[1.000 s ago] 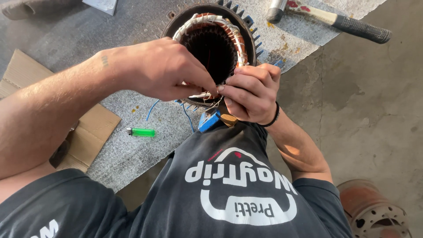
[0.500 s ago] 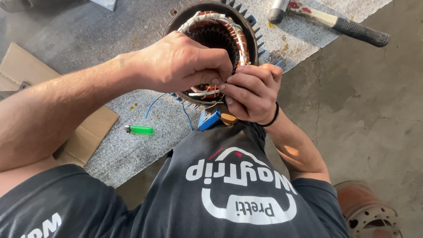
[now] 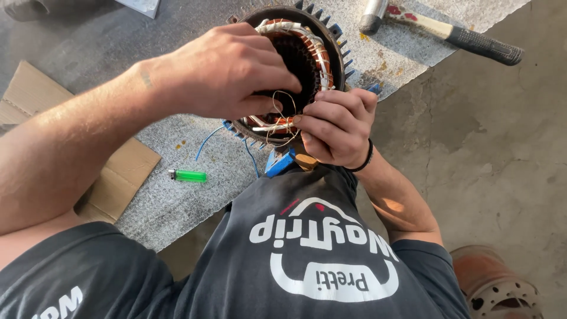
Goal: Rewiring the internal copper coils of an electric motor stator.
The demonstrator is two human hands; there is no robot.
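A round motor stator (image 3: 323, 44) with copper windings and white lacing lies on a speckled grey mat (image 3: 177, 207). My left hand (image 3: 230, 71) reaches over its near rim, fingertips pinched at the windings. Curled into a fist at the rim's near right side, my right hand (image 3: 336, 127) pinches the end of a thin wire (image 3: 287, 118). That wire loops between both hands across the lower windings. A blue piece (image 3: 279, 160) and a tan piece sit just under my right hand.
A green lighter (image 3: 188, 175) lies on the mat to the left, near a loose blue wire (image 3: 207, 145). A hammer (image 3: 449, 29) rests at the far right. Flattened cardboard (image 3: 118, 177) sits left, and a rusty wheel rim (image 3: 496, 283) is on the concrete floor at bottom right.
My left hand has shifted up and over the stator's near rim. A loop of thin wire now shows between the two hands. My right hand has barely moved.
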